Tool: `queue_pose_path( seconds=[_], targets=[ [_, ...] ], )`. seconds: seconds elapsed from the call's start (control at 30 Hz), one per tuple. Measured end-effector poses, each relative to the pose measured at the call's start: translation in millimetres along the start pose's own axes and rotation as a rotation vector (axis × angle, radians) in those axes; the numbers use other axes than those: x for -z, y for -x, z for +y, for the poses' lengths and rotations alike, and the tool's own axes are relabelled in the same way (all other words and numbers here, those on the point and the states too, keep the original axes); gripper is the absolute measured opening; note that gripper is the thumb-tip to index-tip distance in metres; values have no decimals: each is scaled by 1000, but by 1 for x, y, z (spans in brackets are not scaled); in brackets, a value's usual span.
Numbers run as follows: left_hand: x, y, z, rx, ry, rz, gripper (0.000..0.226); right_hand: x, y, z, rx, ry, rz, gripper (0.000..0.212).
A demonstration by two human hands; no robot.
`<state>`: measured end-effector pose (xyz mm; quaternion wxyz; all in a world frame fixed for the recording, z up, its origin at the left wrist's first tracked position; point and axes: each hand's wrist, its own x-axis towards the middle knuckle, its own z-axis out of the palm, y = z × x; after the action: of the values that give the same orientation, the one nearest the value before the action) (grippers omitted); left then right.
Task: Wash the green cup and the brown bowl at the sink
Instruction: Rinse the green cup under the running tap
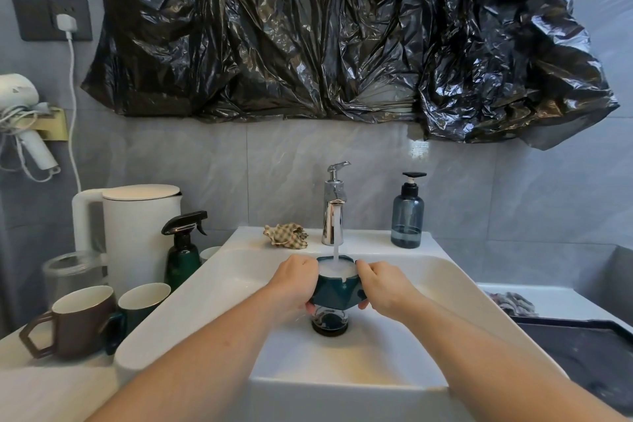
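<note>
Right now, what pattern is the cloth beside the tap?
Beige-and-brown check, on the cloth in the head view.

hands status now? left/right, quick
Left hand: grips the green cup under the running tap.
Right hand: grips the same cup's other side.

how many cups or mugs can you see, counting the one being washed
3: the green cup held under the faucet, a brown mug and a green mug on the left counter. Another may hide behind the spray bottle.

A home bathroom is indicated: a white basin [445,288] is set against grey wall tiles, a soap dispenser [407,216] is stood behind it, a hairdryer [24,120] is hung left of it.
</note>
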<state>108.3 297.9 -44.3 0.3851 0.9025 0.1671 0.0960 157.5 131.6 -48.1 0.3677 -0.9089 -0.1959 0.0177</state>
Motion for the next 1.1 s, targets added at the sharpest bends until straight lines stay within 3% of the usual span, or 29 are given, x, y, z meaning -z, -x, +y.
queue_pose_path(
  seconds=[0.37,0.83,1.1],
  targets=[
    [1,-1,1,3,129,-6,40,2,-3,5,41,7,39,57],
    [3,5,4,-129,384,25,41,7,0,5,139,-99,101,39],
    [2,3,-1,-209,350,37,44,7,-3,8,151,-174,80,31]
  ],
)
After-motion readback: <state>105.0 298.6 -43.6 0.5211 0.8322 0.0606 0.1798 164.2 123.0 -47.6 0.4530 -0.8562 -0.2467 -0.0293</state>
